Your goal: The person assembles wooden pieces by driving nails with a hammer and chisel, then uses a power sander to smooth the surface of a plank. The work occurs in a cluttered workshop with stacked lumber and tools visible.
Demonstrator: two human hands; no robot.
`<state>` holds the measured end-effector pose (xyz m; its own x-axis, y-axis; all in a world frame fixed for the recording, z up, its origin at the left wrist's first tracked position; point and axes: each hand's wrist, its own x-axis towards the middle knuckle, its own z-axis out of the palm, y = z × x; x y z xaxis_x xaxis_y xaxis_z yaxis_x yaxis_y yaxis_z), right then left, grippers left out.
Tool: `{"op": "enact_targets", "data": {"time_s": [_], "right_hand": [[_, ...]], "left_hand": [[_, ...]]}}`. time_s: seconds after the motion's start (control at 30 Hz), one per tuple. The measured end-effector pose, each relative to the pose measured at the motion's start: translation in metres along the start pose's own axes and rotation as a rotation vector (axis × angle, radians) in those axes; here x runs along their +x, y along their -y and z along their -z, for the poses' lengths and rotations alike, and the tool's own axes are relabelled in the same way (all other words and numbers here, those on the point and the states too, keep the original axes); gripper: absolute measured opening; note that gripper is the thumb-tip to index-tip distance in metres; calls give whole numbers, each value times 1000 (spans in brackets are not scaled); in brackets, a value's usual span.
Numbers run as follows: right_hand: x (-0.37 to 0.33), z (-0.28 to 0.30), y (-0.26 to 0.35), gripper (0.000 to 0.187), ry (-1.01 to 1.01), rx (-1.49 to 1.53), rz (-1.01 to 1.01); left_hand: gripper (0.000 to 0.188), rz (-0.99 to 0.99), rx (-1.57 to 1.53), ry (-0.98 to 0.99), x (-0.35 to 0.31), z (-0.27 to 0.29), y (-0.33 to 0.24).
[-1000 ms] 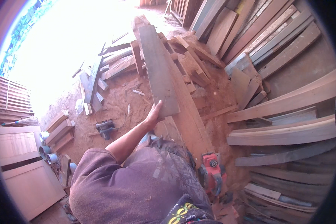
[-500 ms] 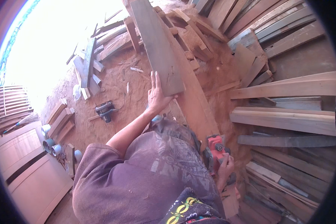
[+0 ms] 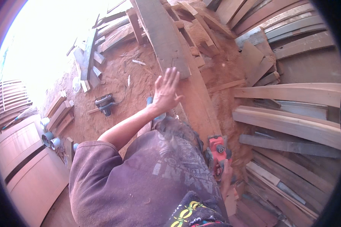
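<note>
A long grey-brown wooden board (image 3: 163,38) lies lengthwise on a wider, dust-covered plank (image 3: 196,102). My left hand (image 3: 166,92) is open at the board's near end, fingers stretched and apart. Whether the fingertips touch the wood or hover just over it, I cannot tell. Close to my right side, a red and black electric planer (image 3: 217,148) rests at the near end of the wide plank. My right hand (image 3: 226,174) is closed around its rear part, with some fingers hidden.
A dark power saw (image 3: 105,104) with a cord lies on the sawdust-covered ground at left. Timber offcuts (image 3: 115,36) are heaped ahead. Stacked beams (image 3: 288,119) crowd the right side. Wooden panels (image 3: 38,176) and pale blue cups (image 3: 48,138) are at left.
The grey-brown board has shifted farther away from me along the plank. My left hand has loosened from lying on the board's end, its fingers now more spread. My right hand stays at the planer.
</note>
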<state>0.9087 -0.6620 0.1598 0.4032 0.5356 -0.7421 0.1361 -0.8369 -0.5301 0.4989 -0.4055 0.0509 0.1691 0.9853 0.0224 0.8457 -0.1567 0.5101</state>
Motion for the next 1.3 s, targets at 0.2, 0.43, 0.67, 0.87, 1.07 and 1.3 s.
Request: {"op": "enact_targets", "data": {"time_s": [0.2, 0.43, 0.67, 0.87, 1.07, 1.3], "right_hand": [[1, 6, -9, 48, 128, 125, 12], [-24, -41, 83, 45, 172, 216, 223], [-11, -103, 168, 45, 324, 178, 377], [17, -183, 246, 41, 366, -84, 504], [40, -224, 287, 42, 443, -85, 463], [50, -282, 356, 45, 427, -89, 480]], "left_hand": [[117, -36, 100, 106, 17, 20, -7], [136, -51, 231, 234, 56, 59, 37], [147, 76, 80, 199, 40, 71, 84], [131, 500, -291, 107, -44, 26, 161], [117, 1474, -788, 57, -243, -26, 240], [91, 1816, -1167, 23, -341, -44, 227]]}}
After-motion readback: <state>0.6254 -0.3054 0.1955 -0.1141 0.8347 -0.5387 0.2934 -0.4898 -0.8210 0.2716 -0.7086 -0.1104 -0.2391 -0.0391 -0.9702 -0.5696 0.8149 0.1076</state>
